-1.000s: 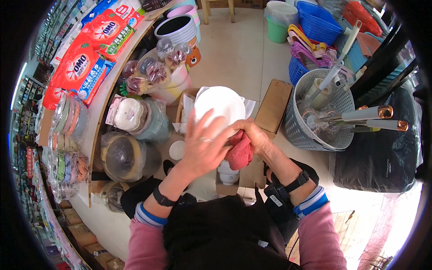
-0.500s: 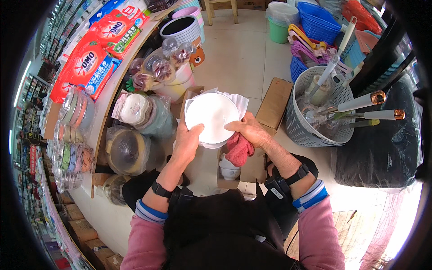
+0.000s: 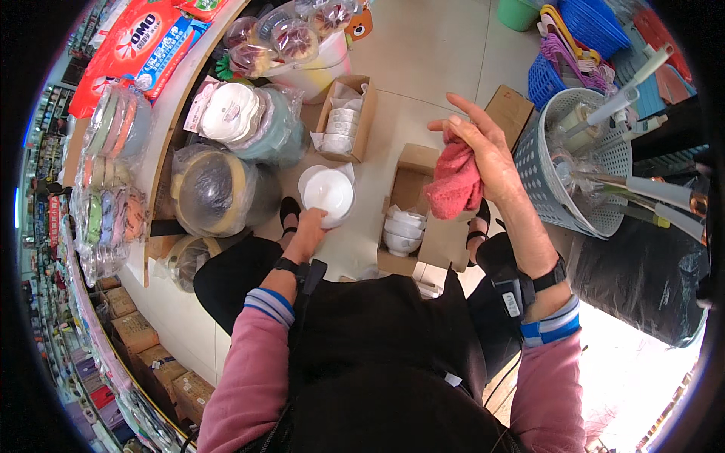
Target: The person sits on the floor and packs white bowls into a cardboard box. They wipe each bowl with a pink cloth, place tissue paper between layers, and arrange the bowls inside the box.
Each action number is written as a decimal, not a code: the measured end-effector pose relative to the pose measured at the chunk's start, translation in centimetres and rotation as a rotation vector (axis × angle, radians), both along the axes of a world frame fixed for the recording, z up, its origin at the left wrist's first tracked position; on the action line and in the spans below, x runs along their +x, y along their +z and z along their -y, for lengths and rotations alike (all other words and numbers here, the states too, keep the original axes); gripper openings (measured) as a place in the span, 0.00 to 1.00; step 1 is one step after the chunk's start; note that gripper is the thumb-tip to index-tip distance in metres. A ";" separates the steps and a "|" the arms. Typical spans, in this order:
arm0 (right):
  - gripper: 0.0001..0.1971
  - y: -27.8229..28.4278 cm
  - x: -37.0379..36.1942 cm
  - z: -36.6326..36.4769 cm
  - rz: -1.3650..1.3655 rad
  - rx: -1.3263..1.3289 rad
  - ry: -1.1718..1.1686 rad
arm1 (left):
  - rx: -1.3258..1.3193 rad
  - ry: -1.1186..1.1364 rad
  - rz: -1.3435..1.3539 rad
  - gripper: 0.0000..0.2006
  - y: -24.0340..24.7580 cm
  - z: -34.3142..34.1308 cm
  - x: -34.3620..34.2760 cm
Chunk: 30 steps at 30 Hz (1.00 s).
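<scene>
My left hand (image 3: 308,232) pinches the near rim of a white bowl (image 3: 329,192) low over the floor, with a second white rim showing behind it. Whether that bowl rests on anything, I cannot tell. Off to the right, my raised right hand (image 3: 492,157) keeps a crumpled red cloth (image 3: 455,180) against its palm, index finger stretched out. Between my feet stands an open cardboard box (image 3: 416,158) with several white bowls (image 3: 403,232) stacked at its near end. Farther off, another cardboard box (image 3: 365,119) holds white bowls (image 3: 342,127) packed with paper.
Plastic-wrapped pots (image 3: 208,190) and white lidded containers (image 3: 229,107) crowd the left, beside a shelf with red detergent bags (image 3: 136,45). At right stands a grey perforated basket (image 3: 555,166) of long-handled tools. Blue baskets (image 3: 593,30) and hangers (image 3: 563,64) lie beyond.
The white bowl has gone from both hands to the left alone, down and nearer me. My right hand has let go of it and moved right with the red cloth. The view has shifted.
</scene>
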State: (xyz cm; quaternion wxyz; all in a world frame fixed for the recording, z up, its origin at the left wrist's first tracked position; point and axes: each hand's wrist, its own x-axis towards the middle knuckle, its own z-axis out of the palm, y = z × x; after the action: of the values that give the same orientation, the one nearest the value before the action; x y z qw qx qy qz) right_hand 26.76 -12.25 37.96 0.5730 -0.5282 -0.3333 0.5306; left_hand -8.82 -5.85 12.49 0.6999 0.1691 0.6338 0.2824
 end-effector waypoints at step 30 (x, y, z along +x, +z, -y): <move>0.22 -1.5 2.2 -0.7 0.151 -0.159 -0.094 | 0.822 -1.259 -0.929 0.15 -17.0 -2.9 2.3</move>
State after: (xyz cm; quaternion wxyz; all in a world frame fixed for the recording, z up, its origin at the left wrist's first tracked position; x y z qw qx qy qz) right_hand 28.92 -11.56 36.43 0.5269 -0.6252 -0.3073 0.4868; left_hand -6.54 -2.99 -4.47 0.2812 0.8226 0.4919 -0.0470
